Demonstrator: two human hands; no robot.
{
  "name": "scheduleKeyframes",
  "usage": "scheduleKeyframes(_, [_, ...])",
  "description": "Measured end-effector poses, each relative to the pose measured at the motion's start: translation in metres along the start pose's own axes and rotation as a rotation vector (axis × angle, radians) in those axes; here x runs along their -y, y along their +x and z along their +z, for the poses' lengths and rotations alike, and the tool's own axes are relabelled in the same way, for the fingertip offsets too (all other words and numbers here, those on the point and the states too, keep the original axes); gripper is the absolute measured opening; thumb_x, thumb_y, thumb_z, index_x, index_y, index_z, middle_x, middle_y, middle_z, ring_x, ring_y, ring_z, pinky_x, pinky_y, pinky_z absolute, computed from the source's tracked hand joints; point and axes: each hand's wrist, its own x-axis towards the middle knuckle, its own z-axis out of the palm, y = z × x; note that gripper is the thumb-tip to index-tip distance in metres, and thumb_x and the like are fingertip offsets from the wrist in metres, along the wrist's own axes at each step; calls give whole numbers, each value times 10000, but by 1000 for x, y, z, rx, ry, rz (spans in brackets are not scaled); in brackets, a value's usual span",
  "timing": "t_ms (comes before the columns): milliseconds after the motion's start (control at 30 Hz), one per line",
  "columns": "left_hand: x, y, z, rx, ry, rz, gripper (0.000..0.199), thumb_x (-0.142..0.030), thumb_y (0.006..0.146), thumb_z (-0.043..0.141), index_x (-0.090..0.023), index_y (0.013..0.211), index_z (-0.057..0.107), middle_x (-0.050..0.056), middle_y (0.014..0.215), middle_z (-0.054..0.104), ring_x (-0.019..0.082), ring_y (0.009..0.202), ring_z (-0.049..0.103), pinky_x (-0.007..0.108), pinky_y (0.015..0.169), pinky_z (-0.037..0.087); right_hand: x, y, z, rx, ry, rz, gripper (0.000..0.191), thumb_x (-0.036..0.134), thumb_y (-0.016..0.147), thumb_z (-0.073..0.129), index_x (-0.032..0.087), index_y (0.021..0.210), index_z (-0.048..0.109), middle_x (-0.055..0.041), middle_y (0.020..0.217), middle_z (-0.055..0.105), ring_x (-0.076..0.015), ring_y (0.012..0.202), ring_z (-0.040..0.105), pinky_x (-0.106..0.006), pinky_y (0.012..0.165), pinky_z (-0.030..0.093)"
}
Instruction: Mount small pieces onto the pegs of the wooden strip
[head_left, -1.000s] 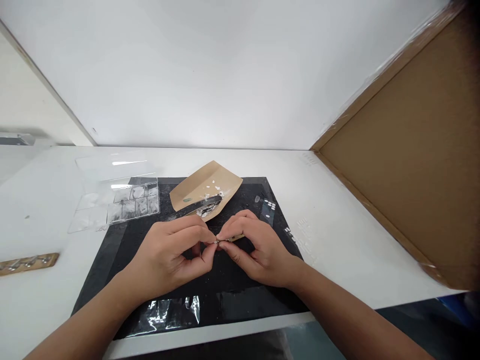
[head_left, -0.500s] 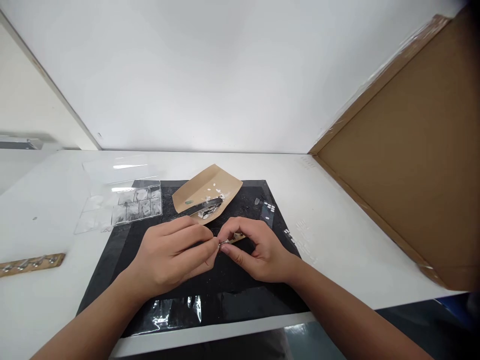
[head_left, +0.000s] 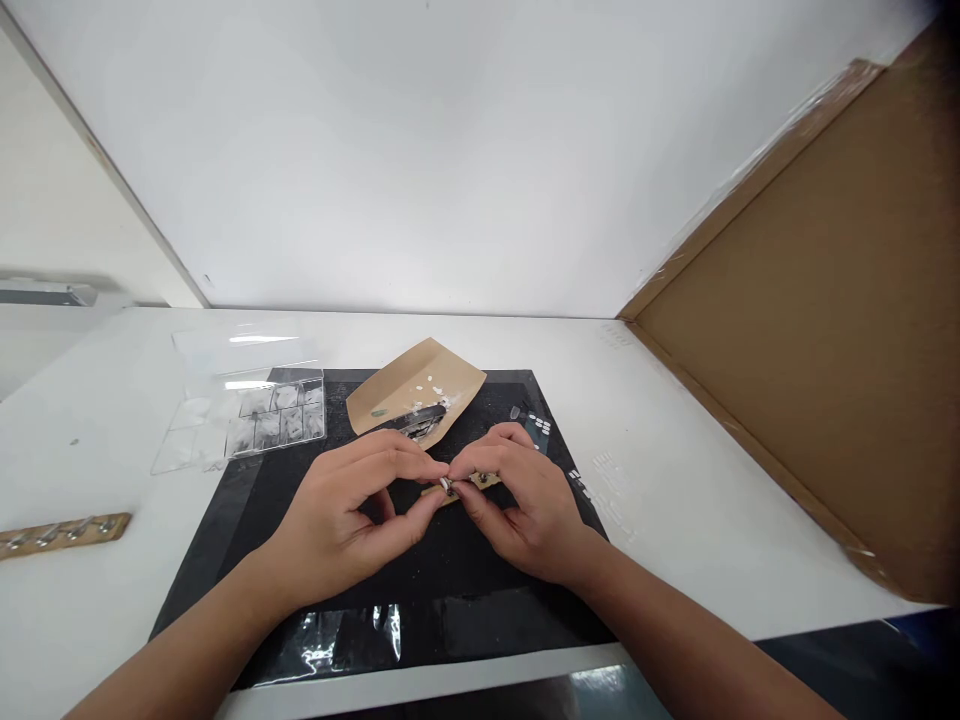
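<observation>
Pinched by left hand (head_left: 349, 508): small pale piece (head_left: 445, 484); by right hand (head_left: 531, 500): tan strip (head_left: 492, 481), left end newly exposed; seemingly mid-adjustment.

You have one left hand (head_left: 341, 515) and one right hand (head_left: 529, 510) in view, two in all. Your wooden strips number two: a nearer wooden strip (head_left: 492, 481) at your hands and a farther wooden strip (head_left: 64, 535) at far left. You also have one table (head_left: 664, 440), one black mat (head_left: 465, 605), one clear compartment box (head_left: 325, 412), one brown paper tray (head_left: 394, 382), one dark card (head_left: 535, 429) and one cardboard panel (head_left: 810, 330). Your white flakes (head_left: 428, 381) are too small to count.
</observation>
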Motion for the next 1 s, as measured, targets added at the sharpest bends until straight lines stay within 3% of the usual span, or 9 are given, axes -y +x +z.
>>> scheduleKeyframes(233, [-1, 2, 2, -4, -95, -184, 147, -191, 935, 746, -215, 1069, 802, 68, 984, 767, 120, 738, 710, 133, 453, 536, -1, -2, 3, -118, -199, -116, 236, 74, 950, 695, 244, 1087, 606, 2, 910, 808, -160, 795, 770, -368, 791, 442])
scheduleKeyframes(467, [-2, 3, 2, 35, -147, -314, 103, -250, 964, 713, -211, 1022, 789, 62, 997, 763, 105, 656, 679, 141, 417, 538, -1, -4, 4, -105, -146, -119, 242, 50, 940, 694, 243, 1064, 615, 0, 925, 813, -159, 809, 783, -373, 810, 443])
scheduleKeyframes(733, [-2, 3, 0, 63, -107, -223, 84, -153, 953, 666, -198, 989, 727, 43, 942, 682, 93, 677, 628, 119, 419, 487, 7, 2, -1, 32, 155, 113, 214, 187, 894, 703, 252, 1089, 643, -9, 958, 766, -189, 854, 724, -401, 850, 483])
scheduleKeyframes(1000, [4, 2, 2, 1, 35, 23, 152, -95, 936, 695, -193, 1040, 745, 71, 988, 690, 129, 827, 675, 138, 513, 534, 5, -5, 6, 61, 324, 297, 88, 169, 936, 663, 230, 999, 669, -28, 885, 746, -168, 797, 715, -320, 731, 573])
